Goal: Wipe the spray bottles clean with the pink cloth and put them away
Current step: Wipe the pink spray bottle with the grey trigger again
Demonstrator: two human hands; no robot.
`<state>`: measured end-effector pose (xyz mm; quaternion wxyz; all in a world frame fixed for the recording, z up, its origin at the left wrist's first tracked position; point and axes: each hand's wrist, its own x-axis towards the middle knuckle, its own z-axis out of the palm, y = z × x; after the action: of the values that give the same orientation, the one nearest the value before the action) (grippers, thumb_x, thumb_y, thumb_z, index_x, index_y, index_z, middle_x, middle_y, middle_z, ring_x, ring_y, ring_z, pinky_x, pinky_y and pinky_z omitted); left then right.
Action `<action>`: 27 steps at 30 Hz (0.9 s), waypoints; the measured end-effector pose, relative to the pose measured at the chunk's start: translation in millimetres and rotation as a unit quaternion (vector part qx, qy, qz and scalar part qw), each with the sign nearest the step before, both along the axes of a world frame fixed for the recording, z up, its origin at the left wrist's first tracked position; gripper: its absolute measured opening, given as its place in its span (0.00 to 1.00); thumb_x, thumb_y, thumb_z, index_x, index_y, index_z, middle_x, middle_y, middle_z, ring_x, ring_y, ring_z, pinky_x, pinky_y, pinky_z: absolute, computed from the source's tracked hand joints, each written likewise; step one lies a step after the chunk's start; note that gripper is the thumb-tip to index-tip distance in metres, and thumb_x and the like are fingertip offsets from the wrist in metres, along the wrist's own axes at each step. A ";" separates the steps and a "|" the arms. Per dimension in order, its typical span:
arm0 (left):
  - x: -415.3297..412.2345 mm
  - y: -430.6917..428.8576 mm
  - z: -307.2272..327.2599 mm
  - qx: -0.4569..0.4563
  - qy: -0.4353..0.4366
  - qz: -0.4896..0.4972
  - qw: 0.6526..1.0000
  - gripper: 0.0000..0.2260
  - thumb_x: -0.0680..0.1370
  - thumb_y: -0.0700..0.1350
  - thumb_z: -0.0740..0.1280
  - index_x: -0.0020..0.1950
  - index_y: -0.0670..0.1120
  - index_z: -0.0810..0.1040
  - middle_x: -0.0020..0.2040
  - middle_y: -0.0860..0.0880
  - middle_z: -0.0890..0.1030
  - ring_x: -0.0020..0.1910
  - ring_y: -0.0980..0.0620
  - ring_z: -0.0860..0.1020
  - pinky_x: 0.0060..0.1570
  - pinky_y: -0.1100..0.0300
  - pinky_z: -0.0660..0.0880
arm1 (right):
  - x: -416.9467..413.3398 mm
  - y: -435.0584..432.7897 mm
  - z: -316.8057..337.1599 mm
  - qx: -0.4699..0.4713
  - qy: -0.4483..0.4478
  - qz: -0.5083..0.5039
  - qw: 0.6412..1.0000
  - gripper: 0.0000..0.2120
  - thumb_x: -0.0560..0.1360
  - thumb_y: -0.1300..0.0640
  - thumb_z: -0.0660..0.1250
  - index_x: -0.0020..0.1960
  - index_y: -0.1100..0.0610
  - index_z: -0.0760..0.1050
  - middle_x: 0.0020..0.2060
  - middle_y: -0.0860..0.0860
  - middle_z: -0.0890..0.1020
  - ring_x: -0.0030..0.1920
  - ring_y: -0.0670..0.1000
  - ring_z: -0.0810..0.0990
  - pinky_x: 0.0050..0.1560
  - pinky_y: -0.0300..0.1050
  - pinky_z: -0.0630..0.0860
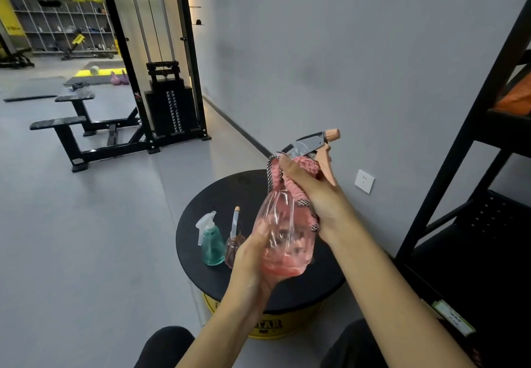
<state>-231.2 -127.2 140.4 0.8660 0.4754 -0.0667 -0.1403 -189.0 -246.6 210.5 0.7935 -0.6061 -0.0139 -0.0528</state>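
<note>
While 2 bottles wait on the round black stool (198, 218), the teal spray bottle (212, 245) at the left and a small brown bottle (231, 248) just right of it, the left hand (253, 261) cups the base of the pink spray bottle (287, 241), fingers curled round it. The bottle's long axis rises and tilts right, with the nozzle toward the wall. At its neck the right hand (313, 195) grips the pink cloth (296, 186) wrapped round the shoulder. I judge the wipe will run down that axis, toward the left hand. Black shelving (448, 166) stands at the right, nearer the right hand.
</note>
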 end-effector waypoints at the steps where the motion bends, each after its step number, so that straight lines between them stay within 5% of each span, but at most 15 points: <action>1: -0.7 2.3 -0.3 -0.004 -0.001 -0.021 1.000 0.34 0.61 0.66 0.76 0.62 0.51 0.81 0.59 0.43 0.83 0.57 0.41 0.82 0.48 0.47 0.81 | -1.2 -4.0 3.1 0.016 0.000 0.041 0.999 0.25 0.62 0.46 0.80 0.55 0.51 0.78 0.51 0.55 0.85 0.51 0.55 0.85 0.59 0.57 0.78; 4: -4.6 6.5 1.9 -0.074 0.047 -0.096 0.992 0.40 0.55 0.65 0.80 0.61 0.45 0.81 0.57 0.38 0.83 0.51 0.39 0.84 0.42 0.46 0.83 | -2.5 -10.9 6.2 0.099 0.001 0.152 0.983 0.31 0.51 0.49 0.84 0.50 0.56 0.77 0.40 0.57 0.86 0.40 0.54 0.86 0.42 0.49 0.83; 6: -7.1 6.5 3.0 -0.110 0.056 -0.137 0.983 0.35 0.56 0.64 0.80 0.54 0.43 0.85 0.55 0.37 0.83 0.48 0.38 0.84 0.41 0.47 0.83 | -4.0 -10.7 6.2 0.155 0.012 0.186 0.970 0.36 0.45 0.51 0.84 0.49 0.60 0.76 0.36 0.58 0.85 0.35 0.53 0.86 0.33 0.45 0.81; 10: -1.7 10.6 6.0 -0.017 0.057 -0.093 0.994 0.28 0.70 0.67 0.65 0.55 0.46 0.84 0.57 0.38 0.83 0.52 0.40 0.83 0.44 0.47 0.83 | 5.0 -12.9 0.7 0.138 -0.003 0.167 0.976 0.36 0.49 0.45 0.84 0.49 0.59 0.76 0.40 0.59 0.85 0.40 0.56 0.86 0.40 0.50 0.83; 14: 3.3 15.6 7.6 0.095 -0.038 -0.014 0.995 0.35 0.62 0.60 0.78 0.64 0.46 0.76 0.59 0.41 0.82 0.55 0.41 0.83 0.45 0.47 0.81 | 3.7 -13.9 3.1 -0.008 -0.003 0.010 1.000 0.22 0.59 0.45 0.77 0.46 0.58 0.81 0.38 0.54 0.85 0.39 0.53 0.85 0.45 0.48 0.81; 20: -1.1 9.7 6.6 0.147 -0.107 -0.008 0.983 0.31 0.61 0.51 0.78 0.62 0.49 0.76 0.55 0.44 0.84 0.53 0.44 0.84 0.46 0.52 0.82 | -3.4 -1.5 6.7 -0.055 0.000 -0.076 0.996 0.14 0.70 0.51 0.75 0.47 0.61 0.81 0.39 0.55 0.86 0.39 0.54 0.86 0.39 0.45 0.82; 25: -1.2 15.2 8.2 0.067 -0.070 -0.097 0.991 0.32 0.59 0.60 0.80 0.59 0.49 0.82 0.58 0.40 0.83 0.55 0.40 0.82 0.51 0.45 0.81 | -1.9 -12.0 12.7 0.037 0.023 0.089 0.995 0.32 0.56 0.44 0.80 0.54 0.60 0.79 0.47 0.58 0.84 0.44 0.56 0.85 0.45 0.50 0.82; 27: -1.9 14.3 5.3 0.018 -0.044 -0.135 0.990 0.33 0.57 0.62 0.81 0.59 0.50 0.83 0.58 0.41 0.83 0.54 0.39 0.82 0.52 0.44 0.81 | -0.2 -14.7 10.7 0.106 0.032 0.172 0.979 0.31 0.53 0.46 0.83 0.52 0.58 0.82 0.45 0.60 0.84 0.42 0.56 0.85 0.42 0.50 0.82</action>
<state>-233.1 -112.9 145.7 0.8266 0.4836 -0.1654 -0.2358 -189.2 -261.3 221.2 0.8504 -0.5087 -0.0873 0.1025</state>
